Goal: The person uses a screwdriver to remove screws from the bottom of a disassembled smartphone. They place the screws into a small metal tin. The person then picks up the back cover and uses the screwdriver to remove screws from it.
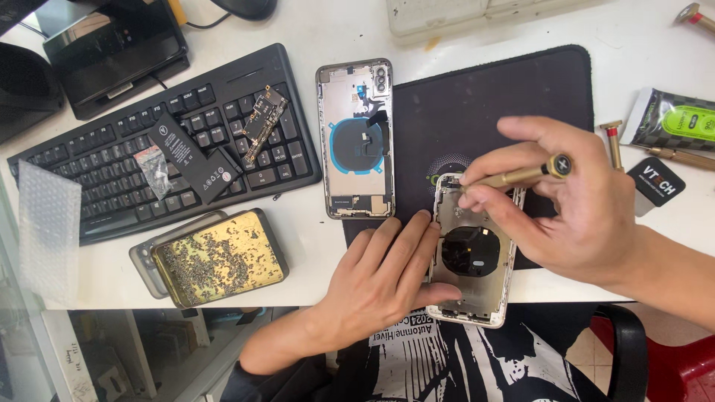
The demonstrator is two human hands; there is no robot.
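Bracing hand: my left hand (387, 272) lies flat, fingers apart, on the phone housing (477, 257) at the tabletop's (313, 246) near edge.
Driving hand: my right hand (573, 212) pinches the screwdriver (521, 176), tip at the housing's far end.

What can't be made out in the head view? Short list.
- Tip of the gold screwdriver: hidden by the right hand.
- Left edge of the silver opened phone housing: covered by the left hand.
- Loose bits in the gold rectangular tray: too small to identify.
- Black device beyond the black keyboard: cut off by the top edge.
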